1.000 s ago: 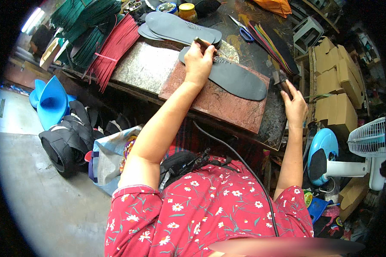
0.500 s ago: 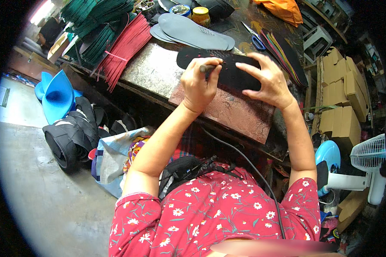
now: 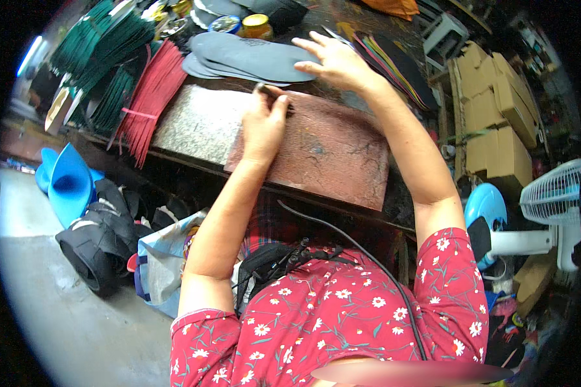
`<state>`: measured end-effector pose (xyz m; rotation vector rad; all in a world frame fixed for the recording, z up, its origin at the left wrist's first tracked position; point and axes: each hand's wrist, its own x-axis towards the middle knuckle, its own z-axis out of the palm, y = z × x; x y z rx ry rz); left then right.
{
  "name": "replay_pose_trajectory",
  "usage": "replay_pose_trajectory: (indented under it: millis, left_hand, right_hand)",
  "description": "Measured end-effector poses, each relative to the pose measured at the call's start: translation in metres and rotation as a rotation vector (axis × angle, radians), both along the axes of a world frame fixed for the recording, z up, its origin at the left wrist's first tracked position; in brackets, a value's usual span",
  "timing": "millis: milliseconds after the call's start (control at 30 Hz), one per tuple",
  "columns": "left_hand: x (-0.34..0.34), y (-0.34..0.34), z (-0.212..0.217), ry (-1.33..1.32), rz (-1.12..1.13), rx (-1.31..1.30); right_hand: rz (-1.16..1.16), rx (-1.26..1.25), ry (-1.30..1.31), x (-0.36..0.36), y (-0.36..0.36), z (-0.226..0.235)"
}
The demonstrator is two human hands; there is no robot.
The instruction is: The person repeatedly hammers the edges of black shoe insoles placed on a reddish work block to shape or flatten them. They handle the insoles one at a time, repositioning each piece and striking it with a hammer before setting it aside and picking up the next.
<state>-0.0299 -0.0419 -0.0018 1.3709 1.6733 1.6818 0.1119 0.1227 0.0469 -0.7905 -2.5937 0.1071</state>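
Note:
My left hand [image 3: 265, 129] is closed round a short, thin tool [image 3: 259, 86] with a dark end poking out above the fingers. It rests over the left part of a reddish-brown board [image 3: 332, 158]. Reaching farther out, my right hand [image 3: 336, 61] has its fingers spread, with nothing seen in it. Its fingertips are over the right end of a stack of grey insole-shaped pieces [image 3: 239, 57]; whether they touch cannot be told. Just beyond that hand, scissors [image 3: 331, 32] show only partly.
A bundle of red strips [image 3: 150, 97] and green bundles [image 3: 84, 45] lie at the left. Black pieces with coloured edges [image 3: 400, 71] lie to the right. Yellow [image 3: 257, 26] and blue [image 3: 224, 24] tubs stand behind. Cardboard boxes [image 3: 497, 97] and a fan [image 3: 552, 193] are at far right.
The black insole-shaped piece that lay under both hands is gone from the board. My right hand has moved off it, away and left to the grey stack. My left hand keeps the tool.

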Motion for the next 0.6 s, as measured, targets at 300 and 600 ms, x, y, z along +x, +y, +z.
replay_pose_trajectory:
  millis: [300,600]
  left_hand:
    - [-0.002,0.005,-0.008,-0.08,-0.046,0.045]
    - [-0.001,0.002,-0.007,0.003,-0.013,0.045]
  right_hand:
    - [-0.735,-0.27,-0.121,0.191,0.051,-0.023]
    - [-0.736,-0.422,0.214,0.199,0.101,-0.044]
